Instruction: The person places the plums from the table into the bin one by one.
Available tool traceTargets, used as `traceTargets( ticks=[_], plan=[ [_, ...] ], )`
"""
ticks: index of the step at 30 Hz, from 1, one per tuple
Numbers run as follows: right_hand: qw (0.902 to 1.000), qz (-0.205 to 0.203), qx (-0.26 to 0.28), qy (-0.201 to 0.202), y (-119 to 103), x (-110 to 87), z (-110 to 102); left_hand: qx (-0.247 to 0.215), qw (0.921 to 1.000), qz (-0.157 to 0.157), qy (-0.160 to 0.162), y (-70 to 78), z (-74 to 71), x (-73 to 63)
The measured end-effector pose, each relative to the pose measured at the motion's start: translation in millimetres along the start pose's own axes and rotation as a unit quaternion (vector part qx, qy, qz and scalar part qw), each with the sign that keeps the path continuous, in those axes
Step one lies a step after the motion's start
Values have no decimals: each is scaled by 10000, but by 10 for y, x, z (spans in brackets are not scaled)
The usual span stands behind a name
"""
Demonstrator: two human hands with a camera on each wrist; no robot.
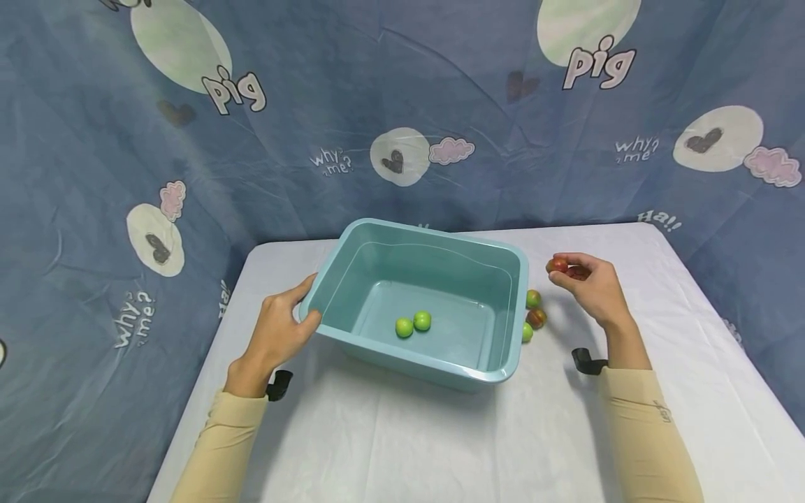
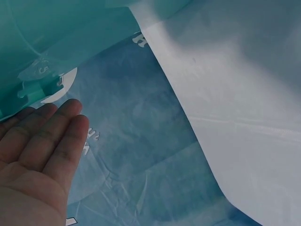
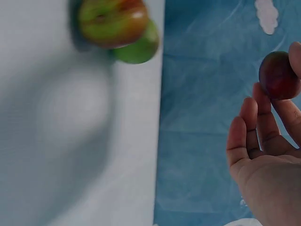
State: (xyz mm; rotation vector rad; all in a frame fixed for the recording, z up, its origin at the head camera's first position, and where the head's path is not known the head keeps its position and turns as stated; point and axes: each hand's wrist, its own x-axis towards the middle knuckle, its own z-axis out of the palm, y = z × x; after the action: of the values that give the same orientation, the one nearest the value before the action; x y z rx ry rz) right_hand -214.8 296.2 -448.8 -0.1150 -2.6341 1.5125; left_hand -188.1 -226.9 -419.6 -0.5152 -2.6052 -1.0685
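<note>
My left hand (image 1: pixel 281 328) grips the left rim of a teal plastic basin (image 1: pixel 415 355), thumb over the rim. Its fingers lie outside, under the rim, in the left wrist view. Two green fruits (image 1: pixel 413 323) rest on the basin's floor. Right of the basin, my right hand (image 1: pixel 591 283) is raised and pinches a small round red fruit (image 3: pixel 277 77) between thumb and fingertips. Another dark red patch, perhaps a second fruit (image 1: pixel 577 272), shows behind the thumb in the head view. Below that hand are two green fruits (image 1: pixel 533 299) and a reddish-brown fruit (image 1: pixel 537 318) beside the basin.
A white cloth (image 1: pixel 428 447) covers the table under the basin. Close behind the table's far edge hangs a blue printed curtain (image 1: pixel 402 84), which also runs along the left and right sides. The basin's right wall partly hides the fruits beside it.
</note>
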Motion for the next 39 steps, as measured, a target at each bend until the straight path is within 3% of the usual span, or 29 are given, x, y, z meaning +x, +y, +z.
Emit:
traceTargets(
  ticks=[13,26,39],
  plan=[
    [9969,-473,579,227,-380,-71,-80,-91,10000,-7,-7,24,-17,-11],
    [9857,-1106,1254,197,-635,-100,-89,-107,9999,-63,3,37,-27,-25],
    [9684,-1653,1843,-288,-835,-42,72,-124,9999,103,42,9,-24,-26]
  ],
)
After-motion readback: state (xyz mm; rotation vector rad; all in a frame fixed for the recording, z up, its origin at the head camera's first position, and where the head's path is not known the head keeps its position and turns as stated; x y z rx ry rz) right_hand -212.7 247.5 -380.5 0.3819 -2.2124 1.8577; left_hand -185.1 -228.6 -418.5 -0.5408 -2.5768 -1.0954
